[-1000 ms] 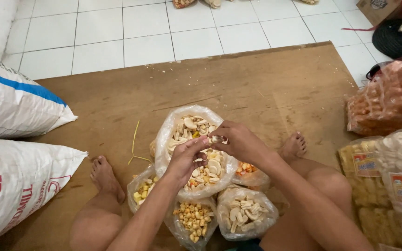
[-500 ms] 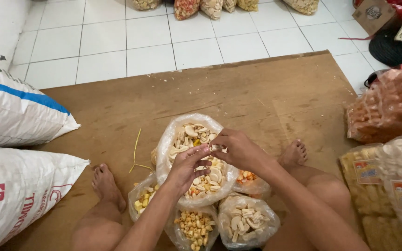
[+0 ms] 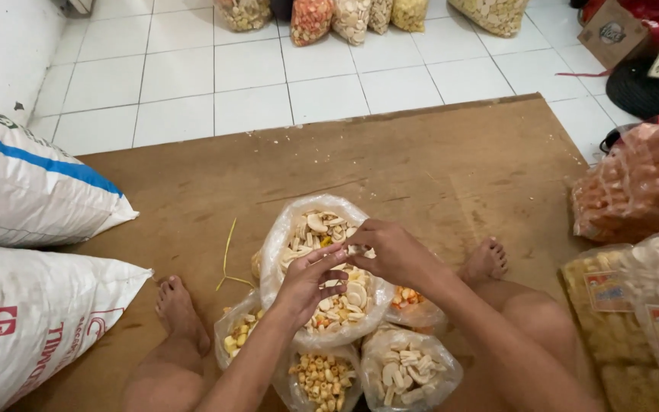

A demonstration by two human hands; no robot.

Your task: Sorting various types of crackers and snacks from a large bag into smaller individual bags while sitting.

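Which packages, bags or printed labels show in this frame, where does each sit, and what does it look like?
Clear bag of pale crackers: centre, on the brown board, under both hands.
Upper woven sack: left edge, white with a blue stripe.
Lower woven sack: bottom left, white with red print.
Orange snack bag: right edge, clear and bulging.
Labelled packets: bottom right, yellow snacks, red-and-white labels.
Cardboard box: top right, brown.

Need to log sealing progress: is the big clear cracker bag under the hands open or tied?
Open: the clear bag gapes, mixed crackers exposed; both hands pinch its rim.
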